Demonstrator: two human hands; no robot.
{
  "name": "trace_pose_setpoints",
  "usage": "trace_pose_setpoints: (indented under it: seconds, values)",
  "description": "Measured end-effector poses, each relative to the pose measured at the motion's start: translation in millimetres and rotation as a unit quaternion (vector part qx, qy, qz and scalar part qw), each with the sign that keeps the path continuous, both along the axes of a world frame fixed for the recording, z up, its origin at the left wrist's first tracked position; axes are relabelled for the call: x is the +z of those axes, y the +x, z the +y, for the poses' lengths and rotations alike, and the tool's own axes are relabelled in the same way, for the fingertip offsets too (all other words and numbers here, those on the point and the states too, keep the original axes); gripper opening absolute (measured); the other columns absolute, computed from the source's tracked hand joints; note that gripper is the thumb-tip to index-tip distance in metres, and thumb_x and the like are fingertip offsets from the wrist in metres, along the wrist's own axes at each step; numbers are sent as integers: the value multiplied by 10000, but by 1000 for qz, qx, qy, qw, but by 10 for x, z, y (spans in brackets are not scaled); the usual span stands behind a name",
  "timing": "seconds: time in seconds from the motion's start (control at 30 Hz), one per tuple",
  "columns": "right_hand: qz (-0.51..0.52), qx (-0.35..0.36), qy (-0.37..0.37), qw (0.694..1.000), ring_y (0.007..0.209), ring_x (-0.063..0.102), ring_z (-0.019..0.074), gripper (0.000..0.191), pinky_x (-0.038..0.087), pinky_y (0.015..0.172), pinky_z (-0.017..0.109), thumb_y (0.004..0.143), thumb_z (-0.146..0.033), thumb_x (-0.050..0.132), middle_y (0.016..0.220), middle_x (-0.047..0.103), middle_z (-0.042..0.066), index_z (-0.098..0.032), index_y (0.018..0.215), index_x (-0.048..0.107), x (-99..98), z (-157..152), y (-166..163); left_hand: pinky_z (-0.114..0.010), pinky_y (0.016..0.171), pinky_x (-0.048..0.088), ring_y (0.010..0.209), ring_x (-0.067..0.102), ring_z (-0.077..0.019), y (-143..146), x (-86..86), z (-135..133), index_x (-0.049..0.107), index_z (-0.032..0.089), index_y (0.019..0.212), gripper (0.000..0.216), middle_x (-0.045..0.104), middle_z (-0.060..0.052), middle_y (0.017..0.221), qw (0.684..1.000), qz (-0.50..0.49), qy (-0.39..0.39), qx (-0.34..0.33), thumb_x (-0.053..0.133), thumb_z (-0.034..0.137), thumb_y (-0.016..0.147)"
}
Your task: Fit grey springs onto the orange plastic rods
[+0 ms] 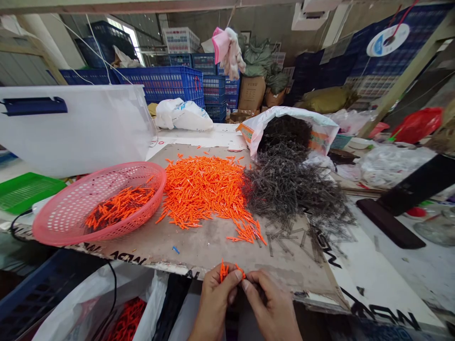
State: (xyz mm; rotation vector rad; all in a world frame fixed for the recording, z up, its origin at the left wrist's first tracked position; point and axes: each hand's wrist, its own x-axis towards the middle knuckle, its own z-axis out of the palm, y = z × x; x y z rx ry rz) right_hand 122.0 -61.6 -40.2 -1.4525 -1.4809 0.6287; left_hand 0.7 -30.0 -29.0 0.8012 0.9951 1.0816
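Note:
My left hand is closed at the near edge of the cardboard sheet, gripping a small bunch of orange plastic pieces that stick up from its fingers. My right hand meets it fingertip to fingertip, pinching one orange piece. A large heap of orange pieces lies on the cardboard in front of me. To its right spreads a pile of small grey metal springs, spilling from a white sack.
A pink basket with orange pieces stands at the left, a green tray and a clear plastic bin behind it. Blue crates are stacked at the back. A black stand sits at the right. A bag of orange pieces hangs below the table.

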Motion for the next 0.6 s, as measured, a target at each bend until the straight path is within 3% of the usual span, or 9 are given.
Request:
trace_pose_setpoints:
  seconds: [0.23,0.47,0.6]
  values:
    - [-11,4,27,1000,663,579,143,269,400,629,246,942,-346,497,711,618,-7,-207,757,633,-26,-4,-44,-203,459,211,450,264,-61,-2,51,-4,605,143,603,300,377,73,462,1000,5,9,7,721,388,730]
    - [40,75,-67,994,592,569,141,397,416,548,213,963,-417,430,629,619,-2,-197,705,638,157,39,69,-183,405,158,383,223,-30,14,116,9,591,152,602,263,392,84,435,995,-63,-82,2,770,343,624]
    - [132,116,-71,982,600,590,148,374,471,588,217,943,-466,462,659,650,6,-201,792,679,100,30,54,-177,392,148,377,231,-23,24,134,13,589,145,596,259,409,81,446,993,-75,-90,13,768,330,614]
